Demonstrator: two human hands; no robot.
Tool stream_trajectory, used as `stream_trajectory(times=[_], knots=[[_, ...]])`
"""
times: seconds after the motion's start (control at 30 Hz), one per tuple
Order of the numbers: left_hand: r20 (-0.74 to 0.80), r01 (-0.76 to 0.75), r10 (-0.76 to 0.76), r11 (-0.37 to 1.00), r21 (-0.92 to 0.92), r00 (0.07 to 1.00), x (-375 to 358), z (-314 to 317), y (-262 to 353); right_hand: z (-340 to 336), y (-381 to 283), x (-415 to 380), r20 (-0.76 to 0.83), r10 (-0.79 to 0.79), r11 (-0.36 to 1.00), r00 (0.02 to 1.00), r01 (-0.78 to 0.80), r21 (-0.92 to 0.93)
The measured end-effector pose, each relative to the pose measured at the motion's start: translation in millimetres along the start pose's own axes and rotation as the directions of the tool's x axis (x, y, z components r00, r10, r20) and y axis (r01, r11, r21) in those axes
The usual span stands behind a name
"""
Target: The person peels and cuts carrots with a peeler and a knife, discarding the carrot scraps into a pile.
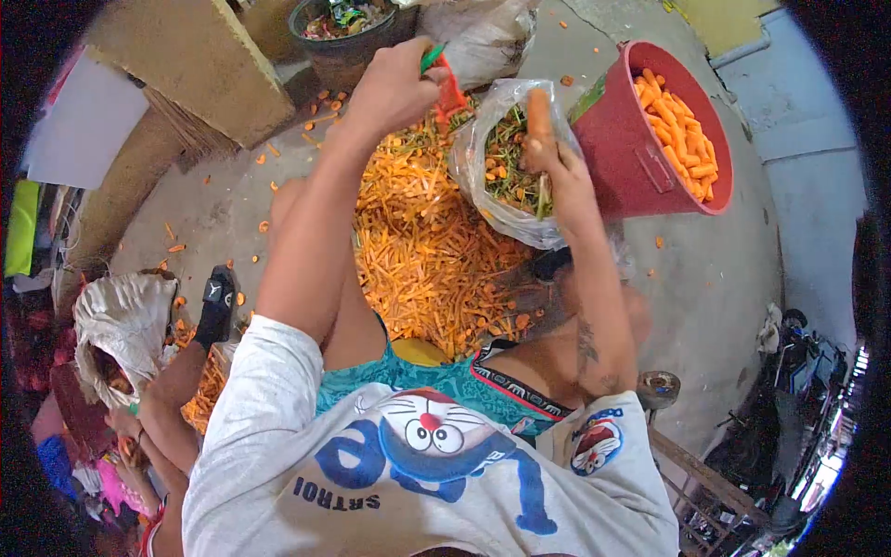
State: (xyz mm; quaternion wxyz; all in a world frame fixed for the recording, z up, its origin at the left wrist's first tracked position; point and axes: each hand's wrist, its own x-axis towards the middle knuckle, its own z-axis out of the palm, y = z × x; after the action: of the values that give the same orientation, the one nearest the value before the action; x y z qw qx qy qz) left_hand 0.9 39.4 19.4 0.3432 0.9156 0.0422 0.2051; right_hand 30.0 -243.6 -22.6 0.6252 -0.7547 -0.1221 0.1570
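My left hand [404,88] is raised at the top centre, its fingers closed round a green-handled tool [432,58]. Something red [450,88] hangs just beside that hand. A carrot [538,116] stands upright in my right hand [561,172], over a clear plastic bag [475,176] that holds green stems and carrot pieces. Below my hands, a large heap of orange peelings [427,260] covers the floor between my legs. To the right of the bag, a red bucket [617,139] leans on its side with many peeled carrots [682,139] in it.
A dark bin [343,56] and a whitish sack [483,37] stand at the top. Another person's hand [130,446] and leg are at the lower left, near a white sack [125,325]. Carrot bits dot the floor. Dark clutter [789,399] lies at the right.
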Motion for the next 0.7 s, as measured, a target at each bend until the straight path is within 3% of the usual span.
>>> stream_trajectory(times=[0.03,0.07,0.13,0.17,0.23,0.3,0.33,0.37,0.4,0.47,0.5,0.6,0.67,0.7], knots=[[-0.058,-0.005,0.005,1.000,-0.006,0.998,1,4,0,1,7,5,0.115,0.166,0.946,0.979,-0.191,0.263],[-0.060,-0.007,0.008,1.000,0.008,0.998,4,7,-4,3,11,6,0.122,0.158,0.944,0.980,-0.186,0.274],[-0.115,-0.030,0.009,0.982,-0.187,0.993,4,12,-6,17,8,-1,0.148,0.213,0.709,0.966,-0.257,0.657],[-0.113,-0.029,0.008,0.982,-0.186,0.994,2,14,-8,18,4,0,0.138,0.154,0.744,0.978,-0.207,0.636],[0.068,0.078,-0.051,0.869,-0.489,0.996,-3,11,8,10,7,0,0.120,0.167,0.745,0.979,-0.205,0.635],[0.103,0.071,-0.016,0.828,-0.556,0.995,-4,18,16,0,13,3,0.109,0.177,0.746,0.978,-0.206,0.633],[0.137,0.070,0.020,0.784,-0.617,0.990,-5,22,20,-7,18,5,0.211,0.141,0.694,0.967,-0.248,0.676],[0.172,0.092,0.009,0.818,-0.568,0.985,-5,27,23,-12,25,5,0.306,0.097,0.638,0.947,-0.295,0.711],[0.178,0.096,0.008,0.817,-0.568,0.984,-6,36,26,-11,29,4,0.303,0.101,0.636,0.948,-0.296,0.713],[0.184,0.016,0.125,0.788,-0.616,0.975,-9,57,31,-10,36,2,0.201,0.068,0.728,0.977,-0.187,0.660],[0.234,0.049,0.130,0.776,-0.629,0.963,-13,55,43,-16,42,1,0.211,0.059,0.766,0.976,-0.180,0.618],[0.180,-0.042,0.202,0.770,-0.637,0.963,-21,54,61,-9,20,-10,0.142,0.099,0.733,0.985,-0.169,0.660],[0.173,-0.013,0.189,0.708,-0.706,0.967,-19,50,58,-18,25,-10,0.093,0.075,0.757,0.993,-0.117,0.643],[0.122,0.019,0.095,0.706,-0.708,0.988,-15,48,51,-21,26,-11,0.044,0.046,0.777,0.998,-0.064,0.627]])
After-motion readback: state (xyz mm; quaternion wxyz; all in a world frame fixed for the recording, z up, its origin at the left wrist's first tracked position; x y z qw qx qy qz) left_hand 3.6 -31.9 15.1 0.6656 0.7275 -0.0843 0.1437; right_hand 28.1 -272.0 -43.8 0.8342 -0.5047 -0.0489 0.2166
